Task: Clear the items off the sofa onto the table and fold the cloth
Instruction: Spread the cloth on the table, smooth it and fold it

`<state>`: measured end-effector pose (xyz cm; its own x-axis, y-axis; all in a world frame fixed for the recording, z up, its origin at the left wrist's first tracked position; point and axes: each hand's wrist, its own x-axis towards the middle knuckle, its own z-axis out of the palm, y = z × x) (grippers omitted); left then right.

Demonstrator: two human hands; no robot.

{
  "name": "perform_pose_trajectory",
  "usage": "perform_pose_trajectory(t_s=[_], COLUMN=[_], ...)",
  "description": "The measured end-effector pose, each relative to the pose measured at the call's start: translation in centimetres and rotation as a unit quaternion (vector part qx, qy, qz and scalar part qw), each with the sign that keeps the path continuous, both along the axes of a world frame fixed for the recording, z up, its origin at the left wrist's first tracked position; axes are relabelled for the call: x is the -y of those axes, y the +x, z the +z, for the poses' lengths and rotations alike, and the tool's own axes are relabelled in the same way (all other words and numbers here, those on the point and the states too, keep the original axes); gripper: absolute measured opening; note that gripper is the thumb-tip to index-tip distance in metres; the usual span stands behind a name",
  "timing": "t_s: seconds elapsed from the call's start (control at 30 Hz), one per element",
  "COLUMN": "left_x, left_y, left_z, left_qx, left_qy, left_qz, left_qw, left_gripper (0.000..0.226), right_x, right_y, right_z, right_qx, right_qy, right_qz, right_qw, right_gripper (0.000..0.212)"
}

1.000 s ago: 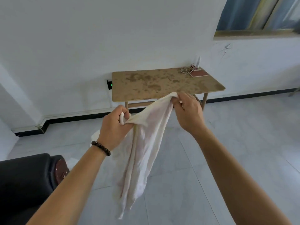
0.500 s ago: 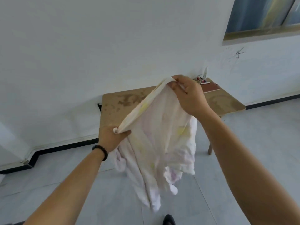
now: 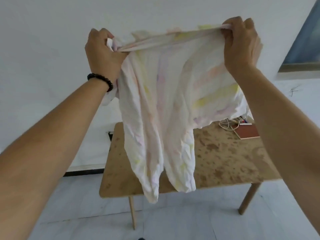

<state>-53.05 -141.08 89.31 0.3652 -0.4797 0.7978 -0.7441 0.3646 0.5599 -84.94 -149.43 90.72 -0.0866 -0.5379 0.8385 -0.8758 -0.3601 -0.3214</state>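
– Cloth [image 3: 155, 118] first: how do we expect it to handle?

– Light and limp, we judge. It sags between our hands and falls in soft creases, with no stiffness of its own. We doubt that it slips, but it will bunch wherever we let go.

– Where do we hold it?

– Along the top edge. Our left hand [image 3: 103, 52], at ten o'clock in our view, has its fingers curled tight round a bunched end. Our right hand [image 3: 240, 44], at one o'clock, grips the other end with the fingers folded over it. The edge between them is pulled into a taut band.

– Is that a good hold for folding?

– Only partly, we think. The left end is a wad, not a clean corner. For a neat fold we would want the two true corners pinched, so that the sheet hangs flat.

– How does it look?

– White and wrinkled, with faint yellow, pink and pale violet patches. It hangs unevenly, and two long tails drop towards six o'clock.

– Where is it?

– In the air, held high in front of the counter [image 3: 225, 161]. We cannot tell whether the tails brush the top. At the counter's two o'clock corner lie a reddish-brown board [image 3: 246, 134] and a white cable [image 3: 226, 124], touching or nearly so, partly behind the cloth's right side.
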Motion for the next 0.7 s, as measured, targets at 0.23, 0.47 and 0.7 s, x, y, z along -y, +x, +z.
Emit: perform_pose_trajectory(t_s=[0.23, 0.47, 0.7], left_x=[9.3, 2.7, 0.3], left_y=[4.3, 8.8, 8.9], left_z=[-17.0, -40.5, -44.1], left_qx=[0.065, 0.026, 0.049], left_qy=[0.19, 0.647, 0.666], left_qz=[-0.061, -0.055, 0.208], left_qw=[0.978, 0.76, 0.715], left_gripper=[0.041, 0.017, 0.015], right_x=[8.8, 6.2, 8.1], right_y=[3.2, -1.6, -7.2], right_z=[-14.7, -36.8, -41.7], right_qx=[0.003, 0.101, 0.062], right_qy=[0.205, 0.603, 0.587], right_qz=[0.031, -0.091, -0.215], right_qw=[0.978, 0.786, 0.778], right_gripper=[0.028, 0.028, 0.038])
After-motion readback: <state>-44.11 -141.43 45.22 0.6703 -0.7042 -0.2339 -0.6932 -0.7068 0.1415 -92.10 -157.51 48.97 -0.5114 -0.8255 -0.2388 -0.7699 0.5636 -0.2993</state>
